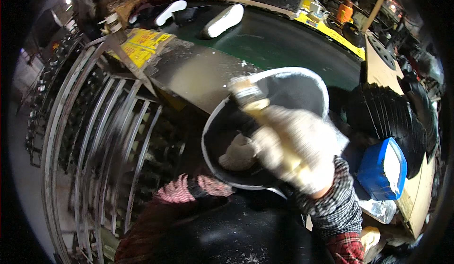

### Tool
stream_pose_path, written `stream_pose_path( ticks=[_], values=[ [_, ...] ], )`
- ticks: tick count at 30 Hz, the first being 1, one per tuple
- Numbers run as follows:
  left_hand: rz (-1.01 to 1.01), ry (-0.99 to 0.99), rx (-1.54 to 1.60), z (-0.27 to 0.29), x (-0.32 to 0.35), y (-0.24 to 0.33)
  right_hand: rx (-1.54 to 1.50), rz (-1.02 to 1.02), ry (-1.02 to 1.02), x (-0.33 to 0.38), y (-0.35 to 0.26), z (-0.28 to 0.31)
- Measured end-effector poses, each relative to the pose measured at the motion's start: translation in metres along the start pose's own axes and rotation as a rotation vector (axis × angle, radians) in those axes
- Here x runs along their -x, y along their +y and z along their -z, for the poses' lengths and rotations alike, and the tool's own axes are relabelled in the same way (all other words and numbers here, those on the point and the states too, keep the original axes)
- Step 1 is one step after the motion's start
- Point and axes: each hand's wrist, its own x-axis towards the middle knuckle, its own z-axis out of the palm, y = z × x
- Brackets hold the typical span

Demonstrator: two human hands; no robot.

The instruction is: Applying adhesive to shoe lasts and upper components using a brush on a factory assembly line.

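A deep, curved black piece [288, 90] with a white rim is held in front of my body; its exact kind is unclear. My right hand [302, 146], in a pale knitted glove, is closed round the handle of a flat paintbrush [248, 93]. The bristle end is over the piece's far left rim; whether it touches is unclear because of blur. Inside the near part of the piece shows my gloved left hand [239, 153], its fingers curled against the black material. The near rim and my right hand hide part of it.
Two white shoe soles [224, 21] lie on the dark worktable [283, 39] ahead. At my left stands a metal rack [97, 146] with long curved-looking bars. A cut-open blue container [373, 169] with white contents stands at right, beside stacked black ribbed pieces [378, 110].
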Motion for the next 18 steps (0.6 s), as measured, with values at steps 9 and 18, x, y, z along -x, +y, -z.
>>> stream_pose_path(
  ticks=[9, 18],
  values=[
    [-0.284, -0.287, -1.006, 0.060, -0.055, 0.010, 0.053, 0.445, -0.146, 0.063, -0.007, -0.007],
    [0.124, 0.163, -0.682, -0.007, -0.010, 0.063, -0.065, -0.169, 0.365, 0.150, 0.027, 0.051]
  ],
)
